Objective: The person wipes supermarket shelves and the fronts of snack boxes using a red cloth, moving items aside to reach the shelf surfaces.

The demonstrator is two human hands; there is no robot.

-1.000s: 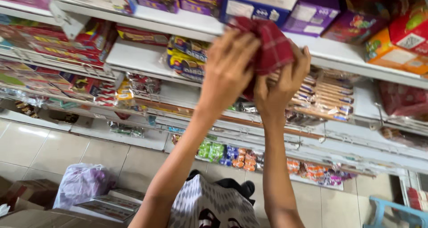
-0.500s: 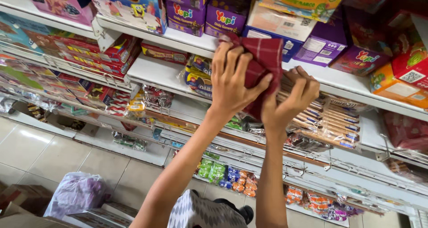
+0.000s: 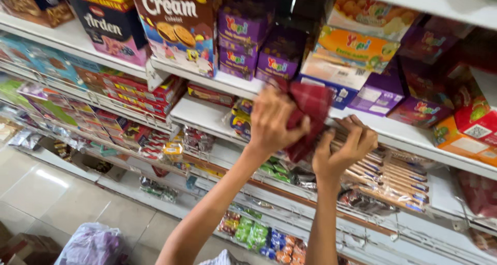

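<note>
Left hand (image 3: 272, 121) grips red cloth (image 3: 309, 109) — purple boxes (image 3: 259, 47) behind.

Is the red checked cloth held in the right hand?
No, the left hand grips the red checked cloth, while the right hand rests on the stick-snack packs.

purple boxes (image 3: 243, 42) crowd upper shelf, bare shelf ledge (image 3: 199, 112) below

The red checked cloth (image 3: 309, 109) is woven fabric, matt and soft-folded. The purple boxes (image 3: 243, 37) are printed cardboard with slight sheen. The stick packets (image 3: 388, 174) are glossy plastic film. The shelf (image 3: 202, 112) is smooth white-painted metal.
</note>
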